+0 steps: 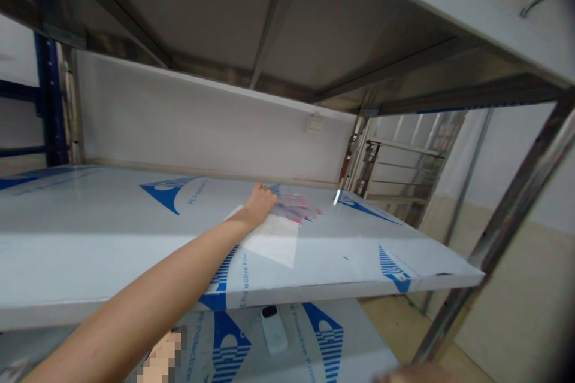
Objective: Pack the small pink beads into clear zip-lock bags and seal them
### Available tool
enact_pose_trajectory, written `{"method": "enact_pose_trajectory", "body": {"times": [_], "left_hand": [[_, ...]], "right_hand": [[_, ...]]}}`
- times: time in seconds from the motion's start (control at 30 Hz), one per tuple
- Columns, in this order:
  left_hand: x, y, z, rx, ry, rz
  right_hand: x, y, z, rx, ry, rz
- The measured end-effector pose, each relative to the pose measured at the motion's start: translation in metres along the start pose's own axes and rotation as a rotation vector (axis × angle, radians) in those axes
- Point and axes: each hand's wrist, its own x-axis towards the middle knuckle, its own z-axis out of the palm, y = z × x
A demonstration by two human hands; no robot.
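Observation:
My left hand [260,203] reaches far over the middle shelf [112,209], which is wrapped in film with blue print. Its fingers are closed on a crumpled clear plastic bag [299,208] with pink-red marks; what the bag contains, if anything, I cannot make out. Under the wrist and forearm lies a white sheet [274,242], flat on the shelf. At the bottom right edge only a blurred bit of my right hand [413,374] shows, low and apart from the shelf, its fingers not visible.
Overhead hangs the upper shelf [215,18] with metal ribs. A white device with a dark top [274,332] lies on the lower shelf [359,341]. A metal post [507,215] stands at right, a blue rack [48,96] at left, a wall switch [314,124] behind.

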Motion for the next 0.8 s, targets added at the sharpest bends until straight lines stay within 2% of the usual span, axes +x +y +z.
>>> {"method": "enact_pose_trajectory", "body": {"times": [0.07, 0.13, 0.27, 0.4, 0.47, 0.53, 0.57, 0.67, 0.8], "left_hand": [[-0.001, -0.008, -0.005, -0.053, 0.015, -0.081], [-0.003, -0.019, -0.011, -0.115, 0.039, -0.191], [-0.013, -0.046, -0.02, -0.263, 0.084, -0.362], [-0.029, -0.063, -0.02, -0.393, 0.11, -0.406], [-0.036, -0.066, -0.015, -0.45, 0.152, -0.395], [-0.04, -0.067, -0.008, -0.511, 0.193, -0.356], [-0.04, -0.067, -0.004, -0.542, 0.203, -0.325], [-0.037, -0.067, 0.006, -0.653, 0.238, -0.223], [-0.028, -0.071, 0.016, -0.791, 0.265, -0.188]], "right_hand": [[0.02, 0.001, -0.025, -0.005, 0.099, -0.009], [0.046, 0.002, -0.053, -0.02, 0.254, -0.009], [0.115, 0.007, -0.101, -0.041, 0.466, 0.022], [0.189, 0.024, -0.12, -0.043, 0.613, 0.075], [0.214, 0.033, -0.12, -0.072, 0.763, 0.104], [0.226, 0.041, -0.118, -0.09, 0.8, 0.058], [0.228, 0.045, -0.117, -0.089, 0.779, 0.032], [0.22, 0.052, -0.12, -0.062, 0.74, -0.003], [0.209, 0.055, -0.127, -0.046, 0.726, 0.012]]}}
